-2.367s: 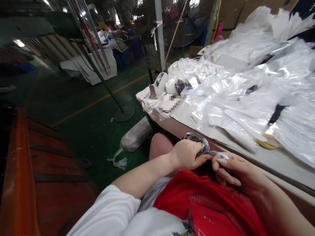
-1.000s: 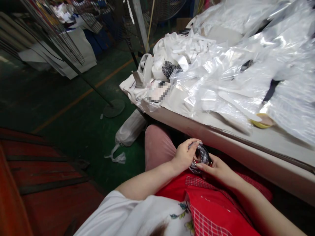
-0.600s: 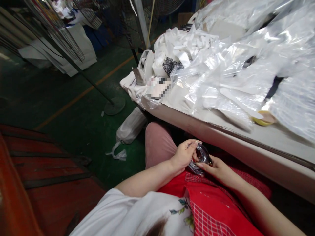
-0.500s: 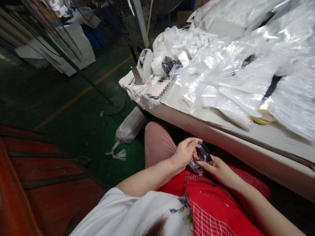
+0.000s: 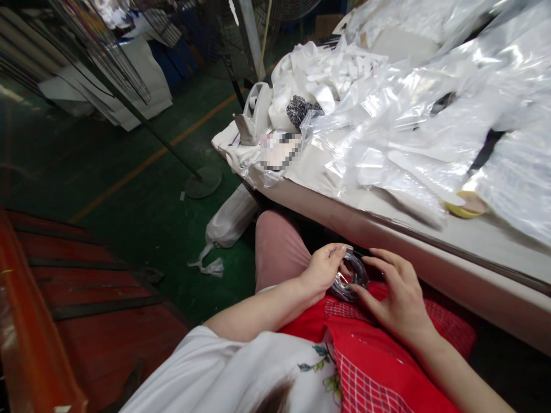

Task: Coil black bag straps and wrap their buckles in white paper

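My left hand (image 5: 322,271) is curled round a small coiled dark item wrapped in clear plastic (image 5: 350,277), held over my lap on a red apron (image 5: 370,355). My right hand (image 5: 398,298) rests beside it with fingers spread, fingertips touching the coil's right side. Both hands are just below the front edge of the table (image 5: 387,229).
The table carries heaps of clear plastic bags (image 5: 430,126), white fabric strips (image 5: 318,74), a tape dispenser (image 5: 253,117) and a yellow tape roll (image 5: 467,205). A white sack (image 5: 230,221) lies on the green floor. A fan stand base (image 5: 203,182) and red crate (image 5: 64,321) sit left.
The long plastic-wrapped item has been wound into a tight coil in my left hand. My right hand has opened and lifted its fingers over the coil's right side.
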Demonstrator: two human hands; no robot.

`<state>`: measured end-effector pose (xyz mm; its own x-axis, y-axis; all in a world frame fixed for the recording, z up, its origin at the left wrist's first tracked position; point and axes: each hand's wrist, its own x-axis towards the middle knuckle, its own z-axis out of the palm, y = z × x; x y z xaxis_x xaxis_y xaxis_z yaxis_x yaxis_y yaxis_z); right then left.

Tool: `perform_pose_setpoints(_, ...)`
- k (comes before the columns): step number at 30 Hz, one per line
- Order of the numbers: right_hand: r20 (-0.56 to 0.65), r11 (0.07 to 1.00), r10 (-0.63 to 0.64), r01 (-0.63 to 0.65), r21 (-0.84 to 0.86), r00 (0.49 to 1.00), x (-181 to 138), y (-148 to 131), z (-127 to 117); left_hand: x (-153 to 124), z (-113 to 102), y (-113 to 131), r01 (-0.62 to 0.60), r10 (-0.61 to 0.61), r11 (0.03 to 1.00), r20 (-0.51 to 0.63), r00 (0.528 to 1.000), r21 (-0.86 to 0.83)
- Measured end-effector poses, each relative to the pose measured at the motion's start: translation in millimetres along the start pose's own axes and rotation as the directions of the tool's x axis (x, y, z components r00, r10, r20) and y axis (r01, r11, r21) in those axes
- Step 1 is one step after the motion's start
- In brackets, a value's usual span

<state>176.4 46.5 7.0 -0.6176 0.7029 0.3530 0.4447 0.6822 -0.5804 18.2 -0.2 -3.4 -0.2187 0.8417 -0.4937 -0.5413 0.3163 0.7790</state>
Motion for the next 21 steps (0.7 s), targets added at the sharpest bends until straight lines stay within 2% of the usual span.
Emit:
perform_pose_setpoints(2, 0.032, 0.992, -0.127, 0.128, -0.013, 0.991, 3.1, -7.1, -1.3, -1.3, 1.8, 0.2, -0.035, 0.035, 0.999, 0.003, 0.999, -0.005)
perform_pose_setpoints(5, 0.063, 0.985, -0.17, 0.169, 0.02, 0.983, 6.1, -15.2, 2.5, -3.5, 5.0, 0.7, -0.043, 0.043, 0.999, 0.02, 0.999, 0.006)
perform_pose_setpoints(9, 0.076, 0.985, -0.157, 0.151, 0.081, 0.985, 5.8, -19.0, 5.5, -3.5, 6.1, -0.7, -0.014, 0.013, 1.0, 0.03, 0.999, 0.019)
perform_pose_setpoints(12, 0.055, 0.988, -0.1, 0.093, 0.124, 0.993, 5.4, -18.2, -1.3, -1.1, 3.8, -2.2, -0.035, 0.034, 0.999, 0.017, 0.999, 0.036)
perform_pose_setpoints(21, -0.14, 0.991, 0.034, -0.015, 0.135, 0.99, 8.5, -10.8, -27.4, -3.4, -0.8, 11.6, -0.077, 0.078, 0.996, 0.028, 0.997, -0.048)
